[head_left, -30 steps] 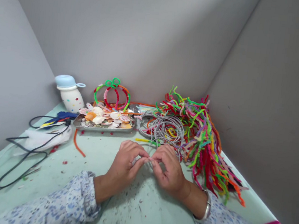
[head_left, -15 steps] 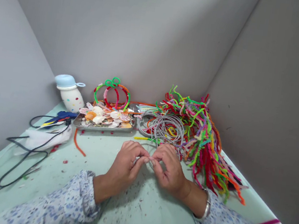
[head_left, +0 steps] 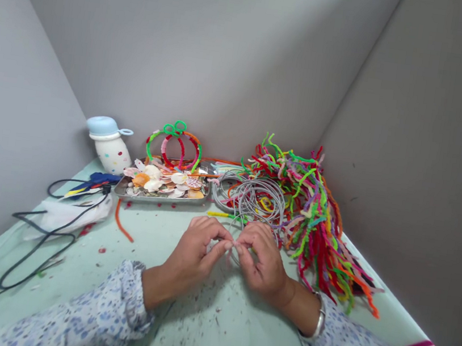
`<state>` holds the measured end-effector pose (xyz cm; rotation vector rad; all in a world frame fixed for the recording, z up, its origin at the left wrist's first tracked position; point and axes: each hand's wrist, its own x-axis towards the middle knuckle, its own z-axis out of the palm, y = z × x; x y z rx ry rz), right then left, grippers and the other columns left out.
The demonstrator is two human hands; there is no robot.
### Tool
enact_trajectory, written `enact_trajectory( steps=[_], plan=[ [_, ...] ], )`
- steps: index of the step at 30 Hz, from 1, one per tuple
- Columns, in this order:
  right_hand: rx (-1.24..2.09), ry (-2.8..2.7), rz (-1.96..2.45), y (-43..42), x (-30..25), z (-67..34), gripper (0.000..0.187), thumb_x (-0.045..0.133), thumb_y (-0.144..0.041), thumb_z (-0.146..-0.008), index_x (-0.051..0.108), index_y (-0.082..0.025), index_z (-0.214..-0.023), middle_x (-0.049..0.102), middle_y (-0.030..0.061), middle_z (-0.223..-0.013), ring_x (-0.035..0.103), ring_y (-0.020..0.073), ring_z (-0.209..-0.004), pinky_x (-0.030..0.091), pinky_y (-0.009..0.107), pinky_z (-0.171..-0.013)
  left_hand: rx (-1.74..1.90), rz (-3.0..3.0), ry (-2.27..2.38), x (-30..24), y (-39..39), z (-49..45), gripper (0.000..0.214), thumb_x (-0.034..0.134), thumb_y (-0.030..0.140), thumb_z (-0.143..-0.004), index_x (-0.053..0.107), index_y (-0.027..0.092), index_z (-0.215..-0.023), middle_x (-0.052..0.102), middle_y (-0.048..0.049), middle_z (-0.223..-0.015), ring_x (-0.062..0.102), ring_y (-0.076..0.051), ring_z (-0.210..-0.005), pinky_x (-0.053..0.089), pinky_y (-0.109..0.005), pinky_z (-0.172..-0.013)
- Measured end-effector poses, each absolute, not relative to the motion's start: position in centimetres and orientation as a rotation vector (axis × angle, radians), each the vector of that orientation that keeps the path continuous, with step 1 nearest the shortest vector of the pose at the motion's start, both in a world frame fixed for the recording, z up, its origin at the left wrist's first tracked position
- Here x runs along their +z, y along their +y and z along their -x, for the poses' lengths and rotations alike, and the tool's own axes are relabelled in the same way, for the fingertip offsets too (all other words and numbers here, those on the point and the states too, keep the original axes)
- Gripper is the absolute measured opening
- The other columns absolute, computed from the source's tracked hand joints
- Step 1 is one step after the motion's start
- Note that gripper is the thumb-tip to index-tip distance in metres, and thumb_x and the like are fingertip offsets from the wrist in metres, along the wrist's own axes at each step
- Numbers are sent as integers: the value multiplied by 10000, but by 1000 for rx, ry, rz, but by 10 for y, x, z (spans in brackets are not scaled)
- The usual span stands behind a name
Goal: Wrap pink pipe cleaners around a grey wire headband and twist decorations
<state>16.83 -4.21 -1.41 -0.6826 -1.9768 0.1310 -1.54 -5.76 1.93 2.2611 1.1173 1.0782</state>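
Both grips are pinched shut: the left hand and the right hand press thumb and forefinger tips together on one strand of grey wire, which they hold low over the table, just in front of the wire coil it runs from. Against a second ago almost nothing differs. The meeting point of the fingertips sits a touch higher and farther from the body, and the left sleeve has drawn back slightly, so the fingers appear to be working the strand in place with small motions rather than carrying it anywhere. By count there are two hands, one held strand and one coil of many grey loops. One heap of pipe cleaners, too many to number, lies to the right. One steel tray is piled with shells, and one pipe-cleaner hoop figure stands behind it. One dotted jar, one glue gun with its black cord, and one loose orange pipe cleaner complete it.
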Motion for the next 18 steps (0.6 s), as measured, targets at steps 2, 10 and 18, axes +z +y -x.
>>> enact_trajectory(
  steps=[2,10,18],
  plan=[
    [129,-1979,690,-42,-14,-168,85,488,-127,-875,499,-209,-894,578,46,-792,527,223,-831,401,413,-775,1062,-2268,1131,20,-56,16,176,499,275,-947,615,178,-857,617,-23,-831,538,-179,-836,358,-345,-836],
    [126,-2001,694,-41,-15,-167,85,482,-128,-879,496,-210,-890,578,46,-792,523,223,-827,400,411,-773,1026,-2300,1170,19,-54,15,220,472,264,-950,582,174,-783,585,-17,-770,518,-179,-789,359,-346,-810],
    [138,-2009,678,-41,-14,-168,81,484,-129,-873,503,-206,-891,583,46,-794,522,219,-815,398,402,-762,1039,-2294,1144,16,-53,13,222,454,247,-950,564,172,-772,574,-23,-769,515,-181,-788,373,-341,-794]
  ],
)
